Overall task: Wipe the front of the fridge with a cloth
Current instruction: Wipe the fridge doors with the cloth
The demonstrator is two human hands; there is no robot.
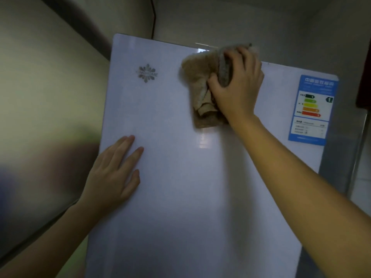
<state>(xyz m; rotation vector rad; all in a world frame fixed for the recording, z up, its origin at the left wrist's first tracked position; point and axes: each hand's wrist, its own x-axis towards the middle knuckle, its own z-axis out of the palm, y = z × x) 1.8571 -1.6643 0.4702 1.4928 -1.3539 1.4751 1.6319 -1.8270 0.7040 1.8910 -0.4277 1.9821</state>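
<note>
The fridge (180, 177) has a plain white glossy door that fills the middle of the view. A crumpled brown-and-grey cloth (200, 85) is pressed against the door near its top edge. My right hand (239, 85) grips the cloth and holds it flat on the door. My left hand (114, 173) lies flat on the door's left edge, lower down, fingers spread and holding nothing.
A silver snowflake logo (147, 73) marks the door's upper left. A blue energy label (313, 109) is stuck at the upper right. A pale wall (44, 97) stands close on the left, a dark cable (154, 15) runs up behind the fridge, and a dark red object (364, 77) hangs at the right.
</note>
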